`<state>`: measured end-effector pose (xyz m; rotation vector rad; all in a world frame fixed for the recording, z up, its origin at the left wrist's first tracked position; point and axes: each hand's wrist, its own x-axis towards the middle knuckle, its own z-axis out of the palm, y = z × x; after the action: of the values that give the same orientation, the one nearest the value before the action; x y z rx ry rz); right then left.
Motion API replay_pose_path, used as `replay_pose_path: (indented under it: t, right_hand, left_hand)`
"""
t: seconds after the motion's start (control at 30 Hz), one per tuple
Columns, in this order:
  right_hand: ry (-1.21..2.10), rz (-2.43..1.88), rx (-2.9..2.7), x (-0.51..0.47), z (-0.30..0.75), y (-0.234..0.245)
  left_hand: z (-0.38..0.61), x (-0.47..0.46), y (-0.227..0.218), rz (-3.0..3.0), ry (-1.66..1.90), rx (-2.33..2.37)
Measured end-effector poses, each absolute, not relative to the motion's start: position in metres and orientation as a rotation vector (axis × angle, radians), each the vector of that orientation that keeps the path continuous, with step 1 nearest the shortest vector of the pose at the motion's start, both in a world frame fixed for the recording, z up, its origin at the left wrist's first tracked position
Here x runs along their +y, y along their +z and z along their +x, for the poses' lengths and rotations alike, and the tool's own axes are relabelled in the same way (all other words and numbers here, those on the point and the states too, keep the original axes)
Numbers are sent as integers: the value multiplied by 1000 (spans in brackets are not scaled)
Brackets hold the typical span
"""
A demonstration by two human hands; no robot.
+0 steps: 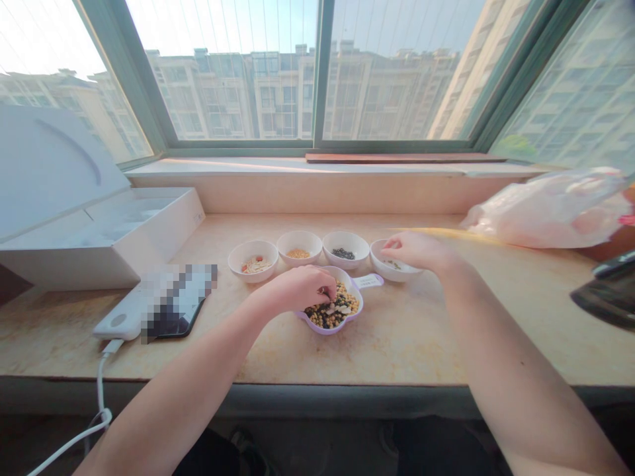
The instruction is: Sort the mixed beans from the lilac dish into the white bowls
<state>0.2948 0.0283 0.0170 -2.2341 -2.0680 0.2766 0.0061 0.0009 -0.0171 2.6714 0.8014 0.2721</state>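
Bowl with purple rim (346,324) on the countertop (407,344), near side of four white bowls (346,265), long way left to right, handle (368,281) pointing right and a bit far. Left hand (305,285) at mixed beans (320,319), right hand (414,247) at rightmost white bowl (397,275), fingers curled down. Cannot tell if pinching anything.

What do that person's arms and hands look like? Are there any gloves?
No gloves: the left hand and right hand are bare. No sleeve, watch or bracelet shows on either arm. The right forearm has a small dark spot.
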Motion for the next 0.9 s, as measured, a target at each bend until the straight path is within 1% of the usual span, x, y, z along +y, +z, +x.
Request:
replay_pose_path:
  t: [0.33,0.43,0.53,0.57,0.63,0.73,0.8,0.9]
  right_hand:
    - [184,-2217,-1966,27,294,16]
    - [167,-2094,-1950,25,286,16]
    - [227,-1821,-1954,20,270,15]
    - [314,-1699,-1968,17,264,14]
    - [610,-1495,-2022,11,250,12]
    - [1060,-1319,-2086,2,231,7]
    - [1228,-1192,-2114,-2,220,3]
    - [1342,-1094,-2002,-3,208,-4]
  left_hand:
    - [5,4,-11,2632,229,845]
    - [6,3,-10,2660,299,869]
    - [6,2,-10,2653,447,961]
    - [5,1,-10,2646,512,999]
    - [5,2,-10,2628,653,1051]
    - [4,4,-11,2584,850,1039]
    - [4,5,-13,2568,928,1007]
    - [3,7,-14,2586,975,987]
